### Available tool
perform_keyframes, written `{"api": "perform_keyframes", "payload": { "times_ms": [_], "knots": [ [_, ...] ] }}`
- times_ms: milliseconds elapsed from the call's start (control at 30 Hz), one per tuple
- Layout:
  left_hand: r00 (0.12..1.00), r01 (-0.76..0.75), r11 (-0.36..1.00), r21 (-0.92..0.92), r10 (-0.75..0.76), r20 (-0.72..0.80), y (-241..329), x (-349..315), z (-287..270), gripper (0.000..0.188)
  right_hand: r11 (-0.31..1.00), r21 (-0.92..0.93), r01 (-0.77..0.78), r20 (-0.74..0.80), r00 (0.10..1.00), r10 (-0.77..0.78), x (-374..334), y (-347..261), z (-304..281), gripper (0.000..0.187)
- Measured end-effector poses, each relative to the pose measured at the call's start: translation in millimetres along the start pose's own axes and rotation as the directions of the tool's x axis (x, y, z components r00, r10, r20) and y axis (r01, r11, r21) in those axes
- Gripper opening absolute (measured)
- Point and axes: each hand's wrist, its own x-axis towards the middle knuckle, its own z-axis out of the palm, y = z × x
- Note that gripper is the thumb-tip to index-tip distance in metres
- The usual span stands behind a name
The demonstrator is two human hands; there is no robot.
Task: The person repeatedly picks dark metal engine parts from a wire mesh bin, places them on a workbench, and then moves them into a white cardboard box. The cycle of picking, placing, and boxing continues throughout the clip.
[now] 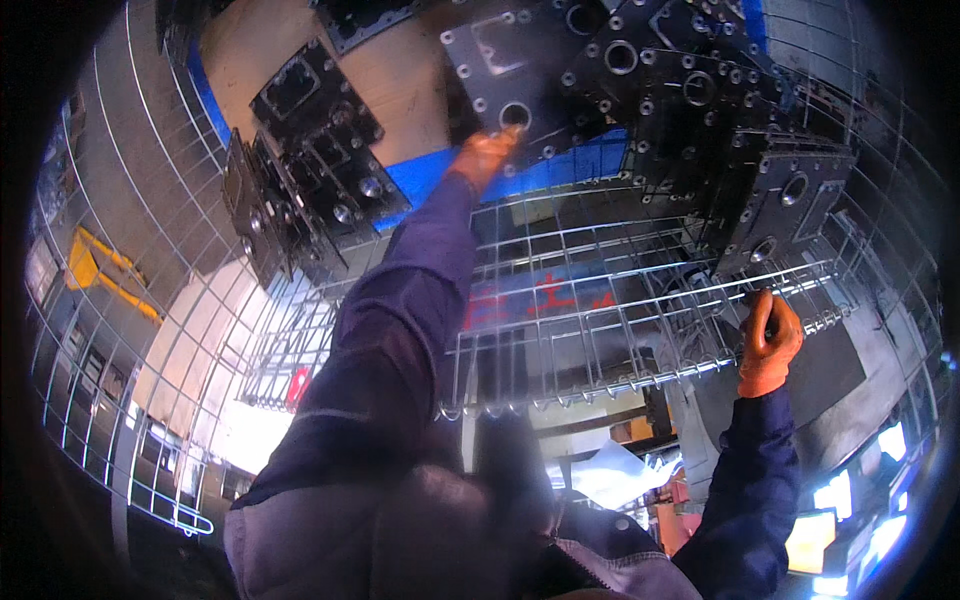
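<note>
My left arm reaches forward into a wire mesh cage. My left hand (486, 157), in an orange glove, is closed on the near edge of a black metal plate (545, 85), by its round hole. The plate has several smaller holes along its border and looks slightly blurred. On the right, my right hand (768, 348), also gloved in orange, is curled into a fist beside the cage's wire front panel (640, 310). Whatever is inside that fist is hidden. Next to it stand several upright black plates (785, 195) with round holes.
More black plates (318, 125) lean and lie at the left of the cage. Brown sheet (400, 95) and blue material (580, 165) line its bottom. Wire mesh walls rise at both sides. A yellow metal frame (110, 265) stands on the floor outside, left.
</note>
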Motion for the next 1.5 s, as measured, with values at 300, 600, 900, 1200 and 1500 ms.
{"api": "perform_keyframes", "payload": {
  "times_ms": [300, 600, 900, 1200, 1500],
  "knots": [
    [0.81, 0.37, 0.288, -0.883, -0.565, 0.155, 18, -93, -160, 0.043, 0.997, -0.023, 0.074, -0.149, 0.986, -0.077, 0, -3, 3, 0.035],
    [0.873, 0.484, 0.762, -0.43, -0.455, 0.175, 153, -81, -390, 0.028, 0.992, 0.004, 0.128, -0.245, 0.962, -0.123, -4, 2, -6, 0.037],
    [0.937, 0.099, 0.795, -0.598, 0.128, 0.326, 293, 75, -441, 0.028, 0.998, 0.041, 0.051, -0.118, 0.992, -0.046, -7, 2, -17, 0.038],
    [0.845, -0.041, 0.834, -0.551, 0.323, 0.425, 349, 234, -316, 0.039, 1.0, 0.03, 0.007, -0.059, 0.998, -0.005, -7, 2, -9, 0.044],
    [0.925, 0.199, 0.779, -0.595, 0.051, 0.376, 322, 184, -351, 0.054, 0.997, 0.069, -0.032, -0.046, 0.998, 0.035, -9, 0, -19, 0.044]
  ]
}}
